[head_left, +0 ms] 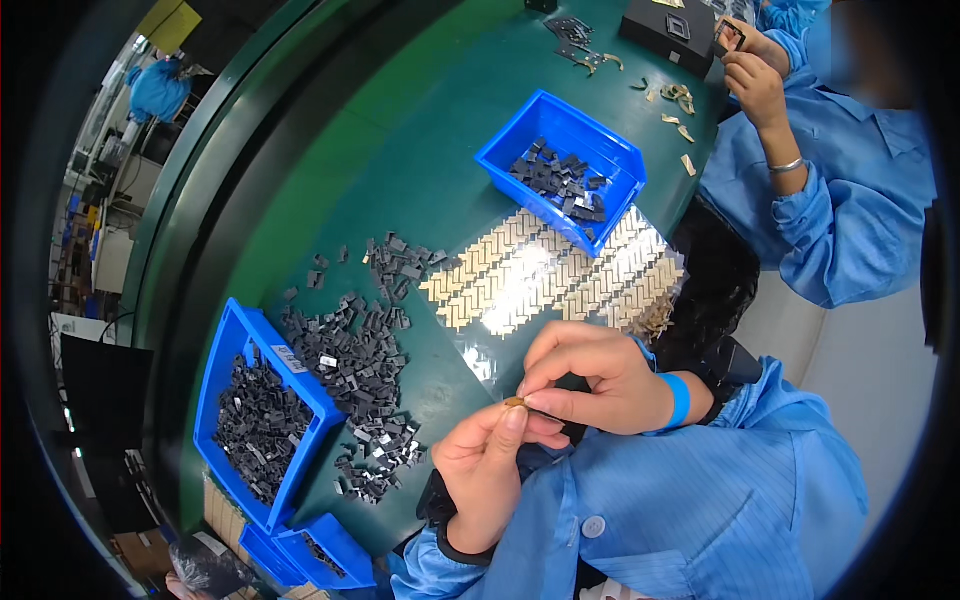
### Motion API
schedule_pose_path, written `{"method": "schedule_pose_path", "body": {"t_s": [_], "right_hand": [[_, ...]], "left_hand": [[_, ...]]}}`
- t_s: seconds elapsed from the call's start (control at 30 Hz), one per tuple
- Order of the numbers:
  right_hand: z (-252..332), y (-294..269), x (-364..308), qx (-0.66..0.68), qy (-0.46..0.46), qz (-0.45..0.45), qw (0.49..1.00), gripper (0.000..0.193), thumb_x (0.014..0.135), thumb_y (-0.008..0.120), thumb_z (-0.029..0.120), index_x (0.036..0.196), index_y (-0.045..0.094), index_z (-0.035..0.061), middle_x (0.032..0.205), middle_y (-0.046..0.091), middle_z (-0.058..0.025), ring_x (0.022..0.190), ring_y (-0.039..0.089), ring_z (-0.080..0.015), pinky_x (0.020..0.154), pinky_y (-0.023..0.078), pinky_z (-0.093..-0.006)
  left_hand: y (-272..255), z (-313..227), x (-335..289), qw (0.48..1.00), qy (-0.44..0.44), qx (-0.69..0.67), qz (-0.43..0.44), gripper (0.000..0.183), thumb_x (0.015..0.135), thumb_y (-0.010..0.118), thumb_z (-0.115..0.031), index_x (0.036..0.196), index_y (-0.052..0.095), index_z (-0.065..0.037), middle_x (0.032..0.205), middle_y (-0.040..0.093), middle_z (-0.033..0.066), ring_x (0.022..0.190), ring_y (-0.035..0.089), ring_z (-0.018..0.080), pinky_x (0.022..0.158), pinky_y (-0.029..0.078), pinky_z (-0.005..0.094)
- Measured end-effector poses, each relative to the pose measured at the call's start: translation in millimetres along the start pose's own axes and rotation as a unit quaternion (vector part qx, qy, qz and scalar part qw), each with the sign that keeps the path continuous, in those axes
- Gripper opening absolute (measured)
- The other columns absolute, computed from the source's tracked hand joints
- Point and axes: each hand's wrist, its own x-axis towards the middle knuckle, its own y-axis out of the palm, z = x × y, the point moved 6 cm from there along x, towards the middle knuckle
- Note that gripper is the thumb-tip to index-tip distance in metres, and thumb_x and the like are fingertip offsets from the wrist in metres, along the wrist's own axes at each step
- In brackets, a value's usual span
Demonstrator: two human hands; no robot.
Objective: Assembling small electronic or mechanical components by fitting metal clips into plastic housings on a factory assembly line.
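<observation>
In front of my chest, my left hand (482,468) and my right hand (612,385) meet at the fingertips. Between them is a small brownish piece (515,402), pinched by the left thumb and fingers. My right thumb and forefinger close on the same piece from the other side. Its exact kind is too small to make out. Just beyond my hands lies a clear sheet (482,362) bearing rows of tan strips (480,285) in a herringbone pattern. Many small dark grey blocks (350,345) are heaped on the table to the left.
A blue bin (325,405) of dark blocks stands at left, with a smaller blue bin (345,545) nearer me. Another blue bin (515,112) rests on the sheet's far edge. Across the green table (430,130), a co-worker's hands (757,85) hold a dark frame beside a black box (655,30).
</observation>
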Motion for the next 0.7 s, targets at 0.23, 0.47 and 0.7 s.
{"method": "schedule_pose_path", "body": {"t_s": [0.23,0.47,0.7], "right_hand": [[2,-2,9,-0.016,0.017,0.053,0.998,0.008,0.081,0.06,0.007,0.086,0.061,0.0002,0.081,0.056,-0.0082,0.071,0.056,-0.0178,0.063,0.045,-0.0279],[-7,-5,12,0.061,0.052,0.031,0.996,0.007,0.08,0.061,0.008,0.082,0.061,0.0009,0.077,0.055,-0.0074,0.068,0.055,-0.0168,0.06,0.044,-0.0279],[-7,7,5,-0.088,-0.014,0.005,0.996,0.009,0.076,0.067,0.01,0.081,0.064,0.0035,0.081,0.058,-0.0082,0.072,0.058,-0.0222,0.062,0.045,-0.03]], "left_hand": [[-8,-16,3,0.982,0.139,0.114,-0.062,0.021,0.082,0.06,-0.007,0.097,0.061,0.008,0.089,0.063,0.0175,0.075,0.063,0.0209,0.07,0.053,0.0311],[-8,-21,6,0.976,0.161,0.118,-0.087,0.015,0.083,0.059,-0.006,0.092,0.062,0.005,0.096,0.06,0.0178,0.084,0.059,0.0204,0.079,0.047,0.0304],[-12,-16,9,0.958,0.203,0.168,-0.112,0.011,0.082,0.056,-0.004,0.084,0.061,0.006,0.107,0.054,0.0195,0.099,0.053,0.0231,0.09,0.04,0.0343]]}}
